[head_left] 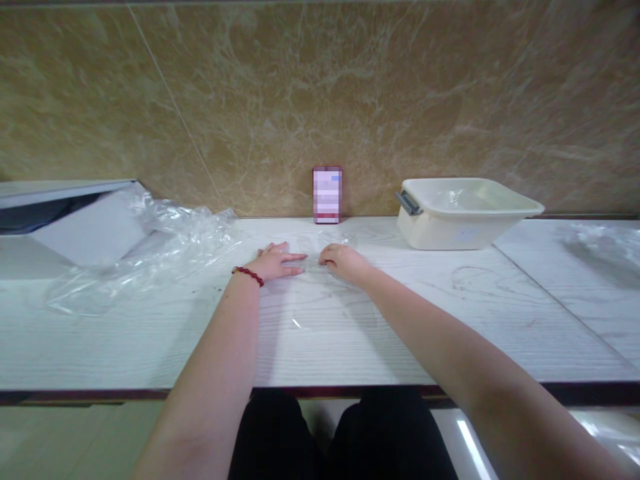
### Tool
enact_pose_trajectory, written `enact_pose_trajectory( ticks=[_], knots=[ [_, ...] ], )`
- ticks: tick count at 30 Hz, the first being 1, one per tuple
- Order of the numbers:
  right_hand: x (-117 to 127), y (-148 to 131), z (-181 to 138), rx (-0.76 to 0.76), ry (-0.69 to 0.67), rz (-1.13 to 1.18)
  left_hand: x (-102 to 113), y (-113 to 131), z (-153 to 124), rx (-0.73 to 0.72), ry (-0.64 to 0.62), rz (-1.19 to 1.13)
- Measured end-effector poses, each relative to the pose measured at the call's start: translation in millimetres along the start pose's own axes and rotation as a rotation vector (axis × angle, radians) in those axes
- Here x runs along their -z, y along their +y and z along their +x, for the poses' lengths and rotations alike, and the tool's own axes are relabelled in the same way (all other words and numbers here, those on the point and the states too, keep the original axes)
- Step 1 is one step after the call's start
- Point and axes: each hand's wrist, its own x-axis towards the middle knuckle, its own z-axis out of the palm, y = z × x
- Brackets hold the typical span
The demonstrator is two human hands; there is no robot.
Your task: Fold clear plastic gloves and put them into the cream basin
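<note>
View from a head-worn camera, looking down along two bare forearms that reach out over a white wood-grain surface [450, 313] set against a tan marbled wall [320, 87]. The left hand [277, 262] lies flat, palm down, fingers spread and pointing right, with a red bead bracelet [248, 275] at the wrist. The right hand [345, 261] sits just beside it, a small gap between them, its fingers curled under so the knuckles face forward. Both hands rest on a thin clear plastic sheet [315, 300], very faint against the surface, which lies flat in the middle and runs from the hands back toward the near edge. It cannot be told whether the right fingers pinch the sheet or only press on it. Behind the hands a small card [327, 194], blurred out, stands upright against the wall. To the right, well apart from the hands, sits a cream plastic basin [465, 230] with a grey handle [408, 203] on its left end. To the left lies a heap of crumpled clear plastic [165, 247], partly over a white box [85, 230]. The person's dark trousers [340, 440] show below the surface's edge.
</note>
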Motion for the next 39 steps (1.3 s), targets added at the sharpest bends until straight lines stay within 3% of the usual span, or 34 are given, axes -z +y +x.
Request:
enact_pose_trajectory(
  ticks=[10, 20, 25, 39],
  knots=[
    [2.6, 1.1, 0.4, -0.049, -0.09, -0.101, 0.6, -5.1, 1.1, -0.003, 0.006, -0.006],
    [2.1, 1.9, -0.3, -0.114, -0.095, -0.115, 4.3, 1.6, 0.0, -0.019, 0.031, -0.007],
    [4.2, 0.8, -0.4, -0.071, -0.048, -0.116, 3.3, 2.9, -0.2, 0.01, -0.029, -0.023],
    [8.3, -0.8, -3.8, -0.187, -0.07, -0.178, 6.0, 4.3, -5.4, 0.027, -0.066, -0.041]
  ],
)
